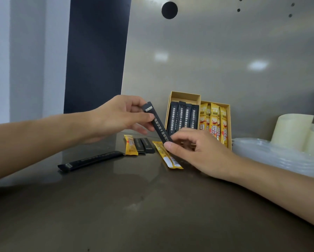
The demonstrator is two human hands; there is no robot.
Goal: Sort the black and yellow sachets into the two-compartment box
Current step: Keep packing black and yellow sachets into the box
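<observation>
Steel wall [216, 51] backs a dark bench [134, 206]. Left hand [119, 115] pinches the top of a black sachet [157, 122]; right hand [198, 151] pinches its lower end. Just beyond the right hand stands the box [229, 124], black sachets left, yellow right. Loose sachets [139, 145] lie below the left hand.

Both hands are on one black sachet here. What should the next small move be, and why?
Probably carry the black sachet, held at its top by the left hand and at its lower end by the right hand, over to the left compartment of the box. That side already holds black sachets with room at its far end, while the right compartment holds yellow ones.
</observation>
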